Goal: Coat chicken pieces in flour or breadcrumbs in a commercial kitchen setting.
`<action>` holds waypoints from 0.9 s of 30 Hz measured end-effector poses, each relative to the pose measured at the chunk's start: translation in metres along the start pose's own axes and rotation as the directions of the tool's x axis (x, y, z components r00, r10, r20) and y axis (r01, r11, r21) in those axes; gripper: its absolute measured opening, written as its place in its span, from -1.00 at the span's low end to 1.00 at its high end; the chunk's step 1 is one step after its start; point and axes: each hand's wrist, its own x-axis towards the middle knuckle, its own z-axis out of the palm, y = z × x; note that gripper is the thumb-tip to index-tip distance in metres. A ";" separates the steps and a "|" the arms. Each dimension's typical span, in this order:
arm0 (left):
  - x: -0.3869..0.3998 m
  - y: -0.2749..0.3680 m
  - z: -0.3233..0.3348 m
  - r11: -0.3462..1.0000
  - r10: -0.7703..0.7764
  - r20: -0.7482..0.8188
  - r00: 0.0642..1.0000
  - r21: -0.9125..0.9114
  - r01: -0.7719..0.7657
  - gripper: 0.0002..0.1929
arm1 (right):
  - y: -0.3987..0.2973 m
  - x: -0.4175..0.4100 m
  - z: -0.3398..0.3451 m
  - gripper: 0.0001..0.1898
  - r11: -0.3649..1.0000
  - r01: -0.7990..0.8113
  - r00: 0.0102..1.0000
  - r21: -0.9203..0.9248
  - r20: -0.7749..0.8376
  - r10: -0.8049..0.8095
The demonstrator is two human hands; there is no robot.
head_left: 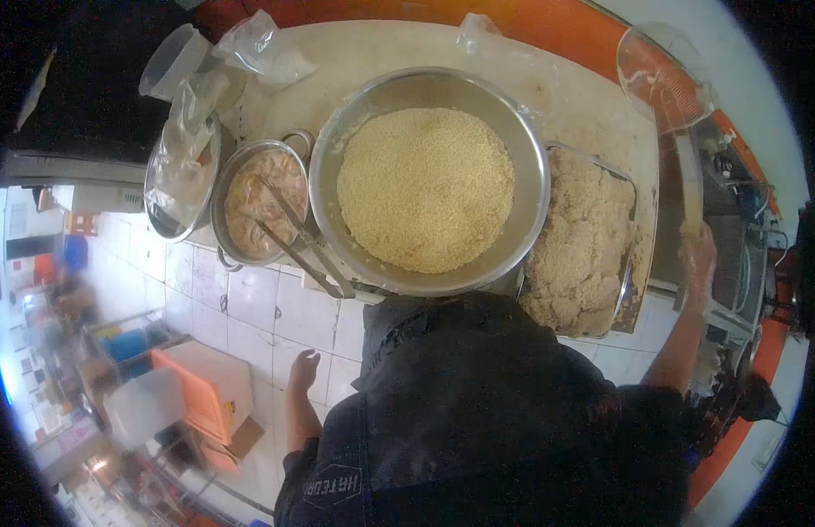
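My right hand grips the handle of a clear plastic strainer, raised at the right of the table. Low at the left, beside my body, my left hand hangs over the floor with nothing visible in it. Before me stands a large steel bowl of pale crumbs. A metal tray of crumb-coated pieces lies right of it. To its left, a two-handled steel pot holds what looks like raw meat in liquid, with metal tongs resting in it and over its rim.
Another steel pot with a clear plastic bag is at the left, near a plastic tub. Another bag lies at the table's back. An orange-lidded box stands on the tiled floor; metal equipment is at the right.
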 end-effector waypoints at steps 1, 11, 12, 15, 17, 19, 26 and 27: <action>0.007 -0.001 -0.003 0.999 0.035 0.003 0.999 0.014 -0.035 -0.53 | -0.019 -0.015 -0.014 -0.55 0.996 -0.015 0.999 0.090 -0.037 0.018; 0.074 -0.019 -0.024 0.991 0.073 0.109 0.991 0.106 -0.085 -0.53 | -0.173 -0.141 0.040 -0.50 0.578 0.695 0.710 -0.428 0.277 -0.648; 0.076 -0.024 -0.031 0.992 0.068 0.105 0.992 0.102 -0.078 -0.53 | -0.183 -0.147 0.057 -0.51 0.349 0.674 0.704 -0.651 0.421 -0.572; 0.081 -0.028 -0.046 0.909 0.288 0.149 0.946 0.269 -0.319 -0.53 | -0.195 -0.160 0.065 -0.53 0.524 0.749 0.659 -0.406 0.541 -0.523; 0.093 0.004 -0.050 0.949 0.247 0.073 0.966 0.185 -0.256 -0.54 | -0.205 -0.172 0.041 -0.52 0.520 0.737 0.673 -0.432 0.544 -0.501; 0.093 -0.021 -0.056 0.916 0.337 0.097 0.936 0.195 -0.350 -0.55 | -0.226 -0.177 0.025 -0.50 0.505 0.760 0.645 -0.409 0.569 -0.510; 0.090 -0.031 -0.040 0.935 0.226 0.197 0.954 0.230 -0.269 -0.55 | -0.265 -0.133 0.043 -0.43 0.776 0.589 0.584 -0.226 0.783 -0.215; 0.089 -0.026 -0.037 0.960 0.179 0.208 0.962 0.178 -0.217 -0.55 | -0.272 -0.126 0.047 -0.41 0.851 0.430 0.556 -0.302 0.831 0.014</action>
